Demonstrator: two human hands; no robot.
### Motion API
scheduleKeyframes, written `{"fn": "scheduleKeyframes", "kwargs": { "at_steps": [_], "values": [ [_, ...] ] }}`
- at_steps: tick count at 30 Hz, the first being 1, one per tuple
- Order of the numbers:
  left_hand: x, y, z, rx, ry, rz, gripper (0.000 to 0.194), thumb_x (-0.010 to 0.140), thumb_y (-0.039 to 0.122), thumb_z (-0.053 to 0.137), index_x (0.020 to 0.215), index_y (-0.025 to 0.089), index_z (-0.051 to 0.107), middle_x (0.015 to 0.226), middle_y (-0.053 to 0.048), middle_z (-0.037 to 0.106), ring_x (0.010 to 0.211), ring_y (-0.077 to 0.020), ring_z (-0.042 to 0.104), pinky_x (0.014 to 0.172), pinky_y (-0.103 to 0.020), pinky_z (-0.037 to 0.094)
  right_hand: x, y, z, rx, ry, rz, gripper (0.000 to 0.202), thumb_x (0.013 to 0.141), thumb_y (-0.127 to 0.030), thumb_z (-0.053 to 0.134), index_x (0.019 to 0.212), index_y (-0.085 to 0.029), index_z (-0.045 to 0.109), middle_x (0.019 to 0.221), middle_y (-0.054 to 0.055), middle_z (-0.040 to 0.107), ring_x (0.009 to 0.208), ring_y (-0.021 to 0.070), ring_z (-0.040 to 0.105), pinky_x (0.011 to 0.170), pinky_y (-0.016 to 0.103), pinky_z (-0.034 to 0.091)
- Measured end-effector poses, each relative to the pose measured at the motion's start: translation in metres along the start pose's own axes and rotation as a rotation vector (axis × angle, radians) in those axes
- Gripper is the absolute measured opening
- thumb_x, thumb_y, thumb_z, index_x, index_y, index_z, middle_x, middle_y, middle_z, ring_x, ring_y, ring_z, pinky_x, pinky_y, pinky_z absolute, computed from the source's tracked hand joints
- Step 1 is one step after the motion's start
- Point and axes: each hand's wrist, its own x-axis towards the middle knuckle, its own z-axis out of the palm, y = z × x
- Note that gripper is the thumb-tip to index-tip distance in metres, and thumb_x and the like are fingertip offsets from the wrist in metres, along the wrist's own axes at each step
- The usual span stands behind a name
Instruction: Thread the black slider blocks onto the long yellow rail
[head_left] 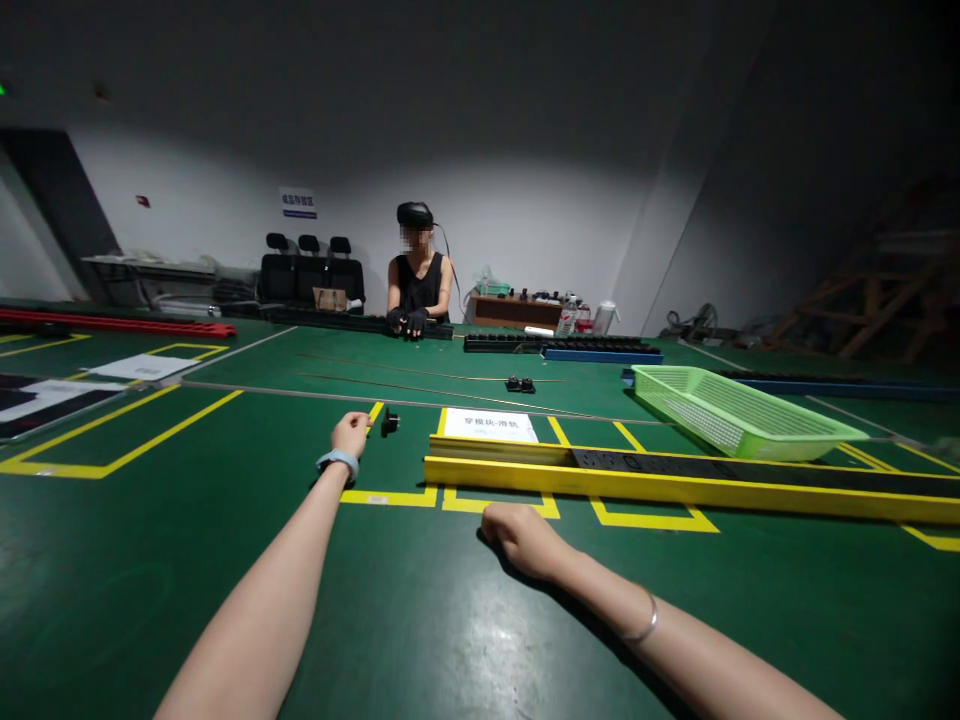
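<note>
On the green table, my left hand (351, 435) is closed, its fingertips pinched together beside a small black part (390, 422); anything between them is too small to name. A blue band circles that wrist. My right hand (517, 535) rests curled on the table, its fingers folded under and mostly hidden. Just beyond it lies a long yellow rail (510, 472), running to the right edge, with a dark strip (645, 462) in its channel. Behind the rail's left end is a white paper label (491, 426).
A light green basket (735, 405) sits behind the rail. Farther back are small black parts (520, 384), thin rods, a blue rail (600, 356) and black rails. A person (420, 270) in black gloves works at the far edge. A red rail (120, 322) lies far left.
</note>
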Motion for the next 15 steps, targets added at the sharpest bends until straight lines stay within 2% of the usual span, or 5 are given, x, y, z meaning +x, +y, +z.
{"fn": "scheduleKeyframes", "kwargs": {
  "at_steps": [3, 6, 9, 15],
  "values": [
    [-0.003, -0.002, 0.010, 0.199, 0.003, 0.129, 0.026, 0.076, 0.034, 0.050, 0.095, 0.019, 0.061, 0.100, -0.007, 0.066, 0.095, -0.0206, 0.057, 0.086, -0.032, 0.042, 0.000, 0.003, 0.002, -0.007, -0.003, -0.010, 0.022, 0.068, 0.000, 0.041, 0.070, -0.017, 0.055, 0.069, 0.000, 0.058, 0.063, 0.0111, 0.050, 0.060, 0.018, 0.033],
    [-0.006, -0.002, 0.017, 0.368, -0.003, 0.254, 0.041, 0.076, 0.038, 0.052, 0.112, 0.019, 0.056, 0.111, -0.009, 0.061, 0.106, -0.0244, 0.050, 0.094, -0.035, 0.037, -0.001, 0.003, 0.002, 0.002, -0.003, -0.017, 0.021, 0.070, 0.000, 0.041, 0.070, -0.017, 0.054, 0.068, 0.000, 0.058, 0.063, 0.0111, 0.050, 0.060, 0.018, 0.033],
    [-0.008, -0.002, 0.017, 0.435, -0.040, 0.303, 0.050, 0.078, 0.041, 0.050, 0.124, 0.021, 0.050, 0.119, -0.009, 0.057, 0.112, -0.0250, 0.047, 0.097, -0.036, 0.034, 0.000, 0.003, 0.001, 0.008, -0.008, -0.008, 0.021, 0.070, 0.000, 0.041, 0.070, -0.017, 0.054, 0.069, 0.000, 0.058, 0.064, 0.0111, 0.050, 0.060, 0.018, 0.033],
    [-0.016, 0.004, 0.013, 0.491, -0.117, 0.370, 0.049, 0.078, 0.041, 0.050, 0.125, 0.025, 0.050, 0.122, -0.007, 0.055, 0.114, -0.0244, 0.044, 0.097, -0.035, 0.032, 0.000, 0.002, 0.000, 0.020, -0.004, -0.009, 0.023, 0.069, 0.001, 0.041, 0.071, -0.017, 0.055, 0.070, 0.000, 0.059, 0.065, 0.0116, 0.052, 0.061, 0.018, 0.034]
  ]
}}
